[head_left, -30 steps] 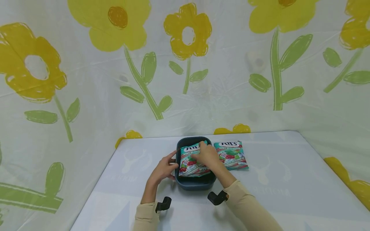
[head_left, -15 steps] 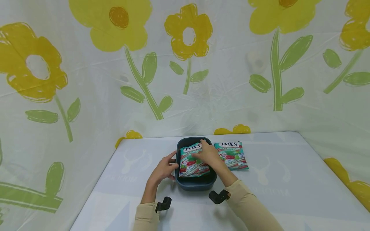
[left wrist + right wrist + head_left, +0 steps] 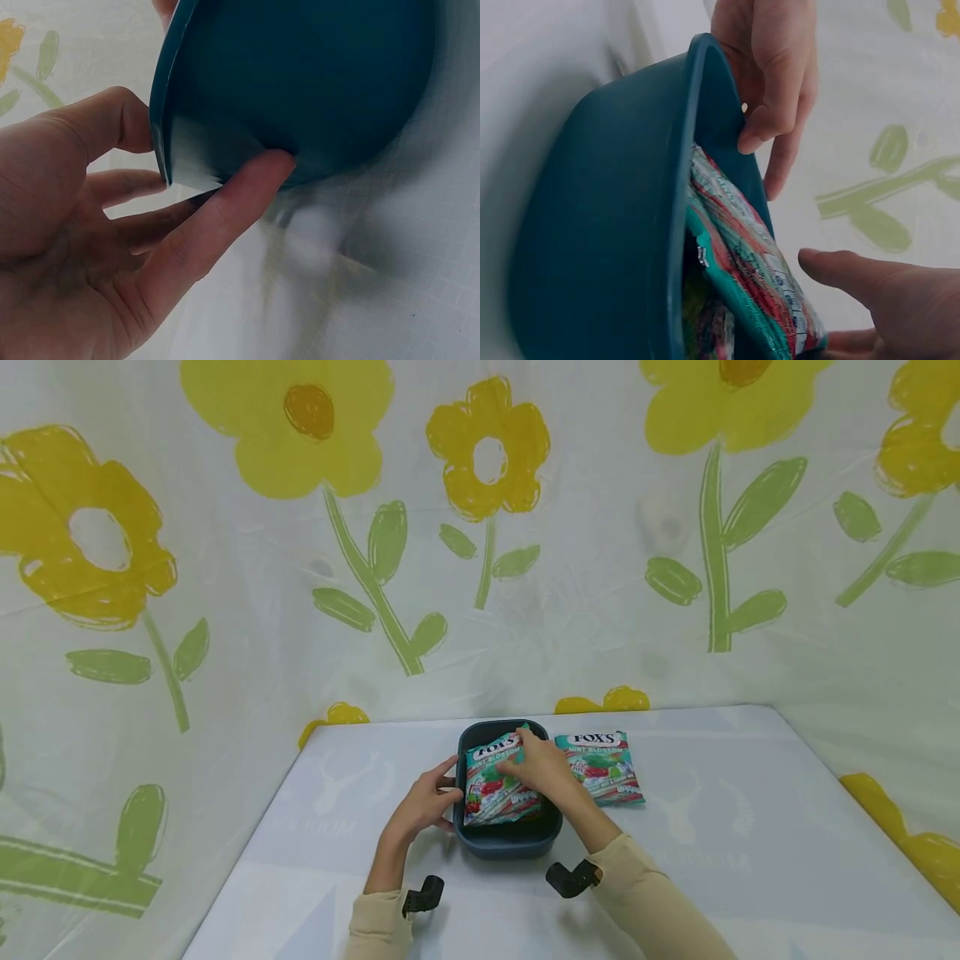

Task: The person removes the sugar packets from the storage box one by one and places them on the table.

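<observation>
A dark blue-green plastic bin [image 3: 507,841] stands near the table's back edge. My left hand [image 3: 422,800] grips its left side, thumb at the rim; the left wrist view shows one finger [image 3: 225,206] against the outer wall. Inside leans a teal and red bag of Fox's Mint Blossom sweets [image 3: 491,785], tilted, with its top corner at the bin's right side. My right hand [image 3: 543,768] holds this bag by its upper right part, fingers at the edge. Under it, in the right wrist view, more colourful wrapping [image 3: 705,319] shows in shadow.
A second Fox's bag [image 3: 603,768] lies flat on the white table [image 3: 712,835], just right of the bin and partly behind my right hand. A flower-printed curtain [image 3: 592,610] hangs behind the table. Black wrist mounts [image 3: 573,878] stick out from the forearms.
The bag in the bin has shifted slightly left and tilts a bit more, my right hand staying on it. My left hand and the second bag have stayed in place.
</observation>
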`<state>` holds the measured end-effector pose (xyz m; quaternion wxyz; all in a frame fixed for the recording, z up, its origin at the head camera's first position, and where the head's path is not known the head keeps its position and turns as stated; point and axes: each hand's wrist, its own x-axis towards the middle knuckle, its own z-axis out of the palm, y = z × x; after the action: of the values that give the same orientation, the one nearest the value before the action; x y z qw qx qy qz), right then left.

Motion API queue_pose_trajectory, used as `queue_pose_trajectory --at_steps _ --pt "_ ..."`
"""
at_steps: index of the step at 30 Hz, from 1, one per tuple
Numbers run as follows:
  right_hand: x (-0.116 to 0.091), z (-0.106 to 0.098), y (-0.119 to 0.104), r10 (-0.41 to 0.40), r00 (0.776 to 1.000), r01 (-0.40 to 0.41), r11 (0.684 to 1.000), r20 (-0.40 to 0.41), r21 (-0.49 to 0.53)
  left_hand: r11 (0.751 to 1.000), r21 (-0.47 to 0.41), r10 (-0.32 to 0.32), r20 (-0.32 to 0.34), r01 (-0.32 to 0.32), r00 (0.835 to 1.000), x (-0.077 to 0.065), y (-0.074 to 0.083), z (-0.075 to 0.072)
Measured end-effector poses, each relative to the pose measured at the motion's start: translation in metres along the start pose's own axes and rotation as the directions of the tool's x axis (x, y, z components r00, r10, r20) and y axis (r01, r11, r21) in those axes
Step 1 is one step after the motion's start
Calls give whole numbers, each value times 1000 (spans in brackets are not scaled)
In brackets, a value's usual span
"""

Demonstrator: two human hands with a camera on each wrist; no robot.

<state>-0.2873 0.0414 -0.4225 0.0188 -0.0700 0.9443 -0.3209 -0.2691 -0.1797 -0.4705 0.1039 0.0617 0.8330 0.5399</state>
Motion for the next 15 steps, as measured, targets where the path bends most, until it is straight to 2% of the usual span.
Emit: queue_pose_trajectory --at_steps 10,15 --pt "-3 -3 0 -6 996 -2 995 90 96 1000 13 -6 5 6 1000 1 -2 0" --pt "-2 -8 0 -20 994 4 990 108 144 1000 13 5 7 -5 1000 0 0 1"
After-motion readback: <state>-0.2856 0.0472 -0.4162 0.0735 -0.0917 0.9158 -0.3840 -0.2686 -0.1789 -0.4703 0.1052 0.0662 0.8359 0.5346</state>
